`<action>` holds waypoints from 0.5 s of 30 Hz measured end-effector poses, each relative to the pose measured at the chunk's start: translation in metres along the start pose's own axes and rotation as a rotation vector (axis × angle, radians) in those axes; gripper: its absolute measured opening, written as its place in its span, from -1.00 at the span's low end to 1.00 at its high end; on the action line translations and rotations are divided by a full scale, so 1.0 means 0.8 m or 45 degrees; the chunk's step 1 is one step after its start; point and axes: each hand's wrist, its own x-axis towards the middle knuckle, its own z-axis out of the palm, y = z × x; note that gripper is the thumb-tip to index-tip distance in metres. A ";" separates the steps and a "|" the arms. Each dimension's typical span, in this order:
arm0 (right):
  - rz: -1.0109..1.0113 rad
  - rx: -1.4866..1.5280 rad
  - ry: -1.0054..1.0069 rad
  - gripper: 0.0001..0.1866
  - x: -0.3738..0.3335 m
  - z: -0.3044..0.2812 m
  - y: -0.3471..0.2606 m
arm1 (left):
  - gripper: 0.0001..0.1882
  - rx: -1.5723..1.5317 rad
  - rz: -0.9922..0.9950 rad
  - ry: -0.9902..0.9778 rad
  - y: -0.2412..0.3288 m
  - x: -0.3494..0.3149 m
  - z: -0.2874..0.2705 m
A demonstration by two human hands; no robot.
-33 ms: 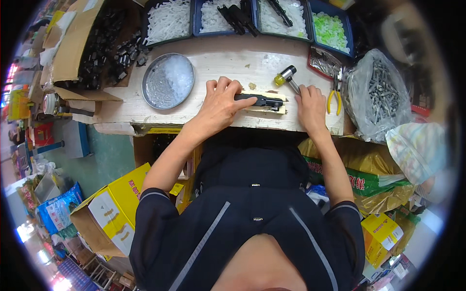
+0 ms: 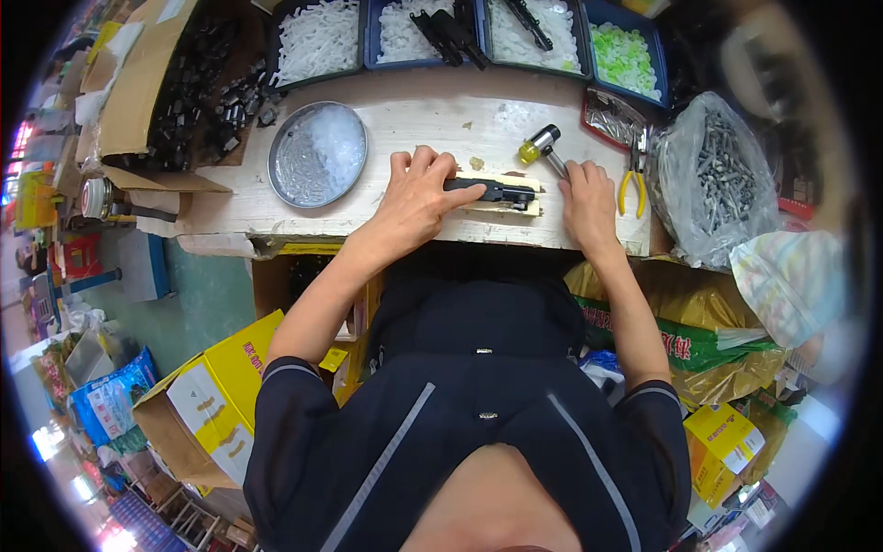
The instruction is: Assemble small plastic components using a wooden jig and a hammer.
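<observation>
On the workbench, a black gun-shaped part (image 2: 501,191) lies in a cream-coloured block (image 2: 526,210). My left hand (image 2: 418,198) grips its left end, thumb stretched along the top and fingers curled over the far side. A small hammer (image 2: 541,144) with a yellow-and-metal head lies tilted on the bench to the right. Closed round its handle is my right hand (image 2: 590,204), which hides the handle's near end. Beside that hand, pliers (image 2: 635,184) with yellow grips rest on the bench.
A round metal dish (image 2: 292,184) with clear small pieces stands at left, near a cardboard box (image 2: 129,110) of black parts. Along the back are blue bins (image 2: 372,46) of white and green pieces. A plastic bag (image 2: 681,175) of metal parts sits at right.
</observation>
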 end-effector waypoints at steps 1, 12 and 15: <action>-0.032 0.125 0.031 -0.77 0.001 0.004 0.001 | -0.47 0.042 0.024 -0.038 -0.001 0.001 -0.001; -0.056 0.303 -0.402 -0.79 -0.022 -0.075 -0.052 | -0.37 0.225 0.166 -0.143 0.008 0.013 -0.010; -0.109 0.441 -0.061 -0.81 -0.020 -0.089 -0.062 | -0.38 0.226 0.164 -0.175 0.009 0.014 -0.012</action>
